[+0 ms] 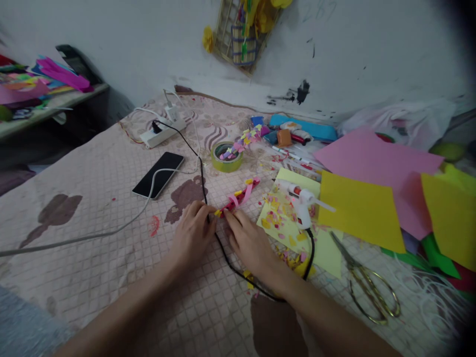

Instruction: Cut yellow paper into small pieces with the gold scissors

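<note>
A thin dark-red paper-wrapped stick [244,195], with a pink strip and small yellow pieces on it, points away from me at a slant. At its near end, the fingertips of my left hand [194,229] are pinched together by a yellow piece. My right hand [250,242] grips the stick just beside them, with its fingers closed. A black cord [225,256] passes beneath and between my hands. Right of them, a white glue gun [303,206] lies on a pale yellow sheet [329,252] strewn with paper scraps [277,210].
A phone [159,174] and a power strip [163,133] lie to the left. Behind the stick are a tape roll [226,163] and another decorated stick [247,139]. Gold-handled scissors [366,280], yellow paper [360,208] and pink paper [383,163] lie at right. A wall [148,44] bounds the back.
</note>
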### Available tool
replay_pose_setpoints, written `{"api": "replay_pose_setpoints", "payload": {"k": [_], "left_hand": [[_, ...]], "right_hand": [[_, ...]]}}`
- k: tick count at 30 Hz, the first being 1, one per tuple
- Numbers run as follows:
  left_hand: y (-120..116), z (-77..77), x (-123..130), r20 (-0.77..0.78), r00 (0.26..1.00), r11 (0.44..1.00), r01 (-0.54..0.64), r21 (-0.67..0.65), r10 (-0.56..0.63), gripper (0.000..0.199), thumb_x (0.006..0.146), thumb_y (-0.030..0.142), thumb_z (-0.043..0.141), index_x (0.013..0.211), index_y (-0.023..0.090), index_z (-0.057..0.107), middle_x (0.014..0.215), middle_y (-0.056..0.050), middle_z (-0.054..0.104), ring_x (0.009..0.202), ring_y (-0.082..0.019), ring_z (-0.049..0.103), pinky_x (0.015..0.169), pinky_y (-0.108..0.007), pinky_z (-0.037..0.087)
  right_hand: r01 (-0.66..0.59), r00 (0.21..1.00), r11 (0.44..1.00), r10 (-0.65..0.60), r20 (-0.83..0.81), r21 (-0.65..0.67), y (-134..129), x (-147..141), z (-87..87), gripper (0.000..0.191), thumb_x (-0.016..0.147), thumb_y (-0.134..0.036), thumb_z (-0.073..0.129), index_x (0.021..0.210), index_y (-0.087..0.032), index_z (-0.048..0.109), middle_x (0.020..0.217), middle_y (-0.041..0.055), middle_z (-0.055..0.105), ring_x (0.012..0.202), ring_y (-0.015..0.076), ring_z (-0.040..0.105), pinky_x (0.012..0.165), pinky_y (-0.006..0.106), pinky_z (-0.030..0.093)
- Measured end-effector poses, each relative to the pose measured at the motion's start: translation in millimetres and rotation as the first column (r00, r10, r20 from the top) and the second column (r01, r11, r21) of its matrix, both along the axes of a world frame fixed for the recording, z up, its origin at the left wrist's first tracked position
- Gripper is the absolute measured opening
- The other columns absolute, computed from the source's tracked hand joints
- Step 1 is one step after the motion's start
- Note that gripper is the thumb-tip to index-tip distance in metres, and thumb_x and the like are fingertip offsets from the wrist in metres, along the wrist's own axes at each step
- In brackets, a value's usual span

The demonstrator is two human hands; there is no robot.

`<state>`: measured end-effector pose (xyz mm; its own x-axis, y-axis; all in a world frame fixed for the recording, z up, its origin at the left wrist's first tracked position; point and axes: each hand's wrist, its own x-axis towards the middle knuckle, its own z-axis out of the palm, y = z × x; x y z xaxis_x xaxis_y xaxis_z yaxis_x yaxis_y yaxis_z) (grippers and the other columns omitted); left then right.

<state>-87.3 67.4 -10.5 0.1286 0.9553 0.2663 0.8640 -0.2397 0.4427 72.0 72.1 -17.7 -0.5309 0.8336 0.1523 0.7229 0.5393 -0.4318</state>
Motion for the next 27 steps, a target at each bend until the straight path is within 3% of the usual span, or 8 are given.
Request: {"api": "replay_pose_setpoints", "payload": {"k": [13, 27], "left_hand": [[1.4, -3.3, -8.1, 0.056, 0.998, 0.998, -0.044, 0.043, 0.042, 0.018, 0.081, 0.018, 0.049, 0.099, 0.019, 0.050, 0.092, -0.005, 0.054, 0.089, -0.020, 0.052, 0.076, -0.034, 0.045], [0.3, -0.9, -3.7, 0.061, 0.998, 1.000, 0.013, 0.017, -0.014, 0.014, 0.082, 0.018, 0.049, 0.095, 0.021, 0.054, 0.093, -0.005, 0.053, 0.091, -0.020, 0.048, 0.081, -0.037, 0.042]], "right_hand": [[0.006, 1.000, 1.000, -0.005, -0.021, 0.023, 0.1, 0.1, -1.7, 0.040, 0.087, -0.014, 0.039, 0.127, -0.012, 0.041, 0.109, 0.0144, 0.053, 0.094, 0.0248, 0.055, 0.077, 0.040, 0.051], [0.009, 1.000, 1.000, -0.009, 0.015, 0.017, -0.1, -0.1, -2.3, 0.041, 0.088, -0.014, 0.038, 0.128, -0.011, 0.040, 0.108, 0.0142, 0.052, 0.089, 0.0240, 0.056, 0.074, 0.040, 0.051]]}}
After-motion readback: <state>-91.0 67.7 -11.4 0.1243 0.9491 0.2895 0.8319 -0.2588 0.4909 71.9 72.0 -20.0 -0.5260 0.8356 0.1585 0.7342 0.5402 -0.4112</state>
